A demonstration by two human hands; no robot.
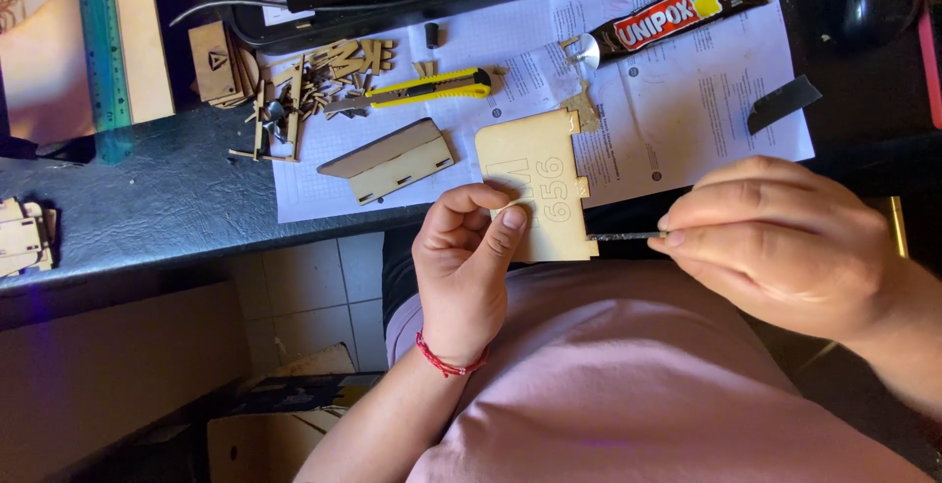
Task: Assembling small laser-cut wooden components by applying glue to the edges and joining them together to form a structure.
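two hands work a small file against the edge of a laser-cut wooden panel.

the left hand (466,252) pinches the wooden panel (535,184) by its lower left corner, thumb and fingers clamped on it, holding it above the lap just off the desk edge (147,238). the right hand (775,242) has its fingers closed on a thin dark file (623,237), whose tip touches the panel's lower right corner. on the paper sheets (687,100) lie a yellow utility knife (432,87), a glue tube (677,12) and a folded wooden piece (388,161). a risk: the corner grip is slight (only fingertips), so a hard push could twist the panel loose or snap a tab.
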